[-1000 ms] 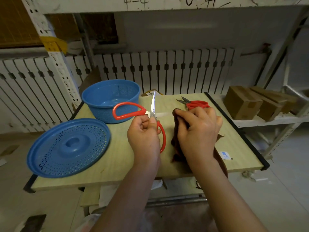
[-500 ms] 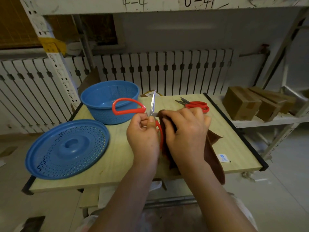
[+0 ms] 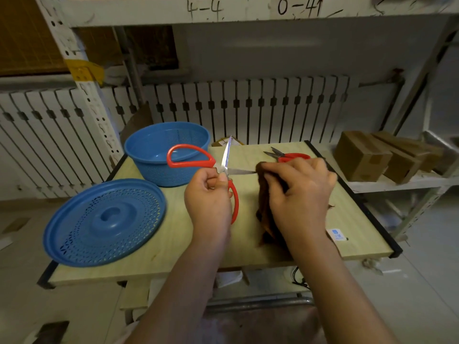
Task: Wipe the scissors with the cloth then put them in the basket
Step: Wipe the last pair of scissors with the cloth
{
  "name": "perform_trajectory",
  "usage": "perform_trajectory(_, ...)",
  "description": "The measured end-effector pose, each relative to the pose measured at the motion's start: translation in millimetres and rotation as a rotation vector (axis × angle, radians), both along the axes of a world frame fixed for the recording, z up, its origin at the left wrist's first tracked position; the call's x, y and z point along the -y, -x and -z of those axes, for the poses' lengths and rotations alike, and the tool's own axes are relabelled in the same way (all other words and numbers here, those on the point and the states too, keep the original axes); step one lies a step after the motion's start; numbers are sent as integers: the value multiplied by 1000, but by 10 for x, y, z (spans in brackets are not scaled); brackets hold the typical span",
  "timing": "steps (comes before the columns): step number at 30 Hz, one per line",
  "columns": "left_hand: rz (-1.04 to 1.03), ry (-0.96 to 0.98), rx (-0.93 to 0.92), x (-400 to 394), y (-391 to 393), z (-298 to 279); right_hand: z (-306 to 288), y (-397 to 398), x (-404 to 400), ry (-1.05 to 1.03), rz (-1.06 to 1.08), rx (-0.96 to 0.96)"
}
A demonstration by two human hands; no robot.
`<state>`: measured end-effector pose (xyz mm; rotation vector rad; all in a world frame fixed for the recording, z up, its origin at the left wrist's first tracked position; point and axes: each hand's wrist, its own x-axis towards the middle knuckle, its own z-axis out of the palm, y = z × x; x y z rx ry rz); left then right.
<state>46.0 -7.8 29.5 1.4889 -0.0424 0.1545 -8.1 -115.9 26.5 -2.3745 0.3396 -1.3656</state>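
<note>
My left hand (image 3: 208,194) grips red-handled scissors (image 3: 191,157) near the pivot, blades spread wide: one blade points up, the other points right. My right hand (image 3: 298,192) holds a dark brown cloth (image 3: 264,207) wrapped over the tip of the right-pointing blade. A blue perforated basket (image 3: 149,155) stands at the table's back left, just behind the scissors' upper handle. A second, smaller pair of red scissors (image 3: 288,156) lies on the table behind my right hand.
A blue perforated lid (image 3: 104,222) lies at the table's front left, overhanging the edge. A small white-and-blue packet (image 3: 336,234) lies front right. Cardboard boxes (image 3: 365,157) sit on a shelf to the right. A white radiator is behind the table.
My right hand slid the cloth from near the pivot out to the right along the blade, baring most of the blade. My left hand holds the scissors in about the same place.
</note>
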Motion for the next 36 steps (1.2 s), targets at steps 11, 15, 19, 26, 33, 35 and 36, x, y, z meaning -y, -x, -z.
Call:
perform_trajectory(11, 33, 14, -14, -87, -9, -57, 60, -54, 124, 18, 79, -186)
perform_trajectory(15, 111, -24, -43, -140, -57, -178, -63, -64, 266, -128, -32, -192)
perform_trajectory(19, 172, -95, -101, -202, -104, -272, -230, -133, 360, -125, -207, -339)
perform_trajectory(26, 259, -156, -62, -215, -125, -372, -365, -136, 341, 16, -371, -471)
perform_trajectory(33, 286, -165, -50, -204, -126, -382, -315, -35, 326, 66, -411, -453)
perform_trajectory(35, 290, -157, -64, -201, -119, -378, -304, -15, 318, 44, -427, -431)
perform_trajectory(36, 286, -158, -69, -202, -117, -376, -298, -10, 313, 37, -436, -428)
